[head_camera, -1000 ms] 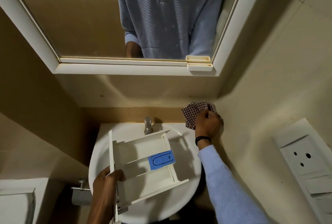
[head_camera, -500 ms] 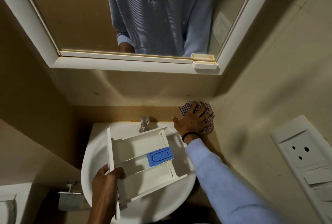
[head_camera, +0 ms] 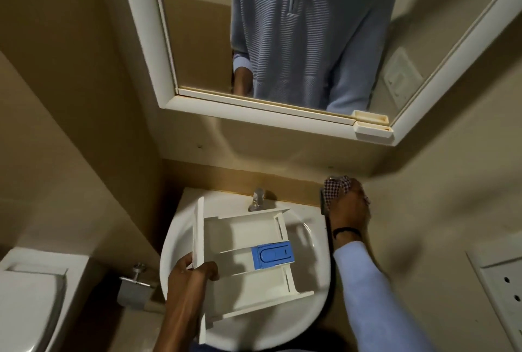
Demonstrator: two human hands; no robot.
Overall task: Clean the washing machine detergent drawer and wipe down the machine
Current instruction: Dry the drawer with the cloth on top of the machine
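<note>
Judging from the head view, you are early: your left grip (head_camera: 192, 275) clasps the detergent drawer (head_camera: 243, 241), out of its machine, over the sink (head_camera: 310, 244); your right grip (head_camera: 348, 207) clutches the checked cloth (head_camera: 333, 186) by the wall. The machine, unseen, is yet to be wiped.

A white basin (head_camera: 313, 241) with a chrome tap (head_camera: 257, 199) sits below a white-framed mirror (head_camera: 254, 117). A toilet (head_camera: 28, 309) stands left, beside a metal roll holder (head_camera: 132, 289); a socket panel (head_camera: 502, 281) lines the right wall.
</note>
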